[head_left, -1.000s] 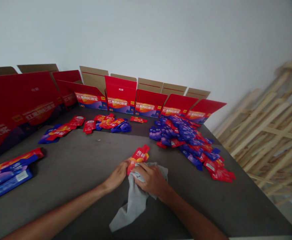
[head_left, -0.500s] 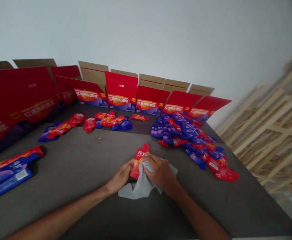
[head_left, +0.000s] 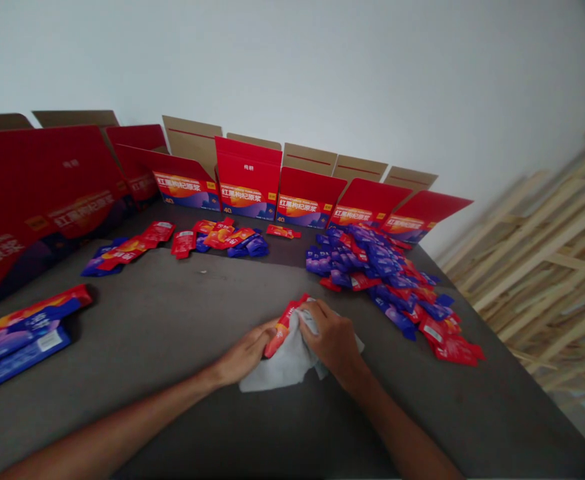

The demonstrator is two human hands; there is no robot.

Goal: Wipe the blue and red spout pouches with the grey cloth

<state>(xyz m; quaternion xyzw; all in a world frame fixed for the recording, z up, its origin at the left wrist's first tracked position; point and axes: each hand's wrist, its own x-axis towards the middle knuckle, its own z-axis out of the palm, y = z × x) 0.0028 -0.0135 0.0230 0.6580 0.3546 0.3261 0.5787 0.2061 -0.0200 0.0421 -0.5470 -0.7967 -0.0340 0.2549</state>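
Observation:
Just above the grey table (head_left: pixel 172 347), a red pouch (head_left: pixel 279 331) is held tilted between my two hands. My left hand (head_left: pixel 247 350) is closed on its lower left edge. A pale grey cloth (head_left: pixel 279 370) is gripped in my right hand (head_left: pixel 329 337), which presses it against the upper right part of the pouch. The cloth hangs down below the pouch and spreads out to both sides of my right hand. Part of the pouch's printed front is covered by the cloth and the fingers.
A large heap of blue and red pouches (head_left: pixel 382 267) lies at the right. Smaller groups of pouches (head_left: pixel 237 240) lie further back. Open red cartons (head_left: pixel 247 187) line the wall, with a big red carton (head_left: pixel 37 200) at left. Flat blue-red packs (head_left: pixel 27 340) lie left; wooden slats (head_left: pixel 557 267) stand beyond the right edge.
The pouch has turned, tilting to the right and showing less of its front. My right hand with the cloth has moved slightly up and right along it.

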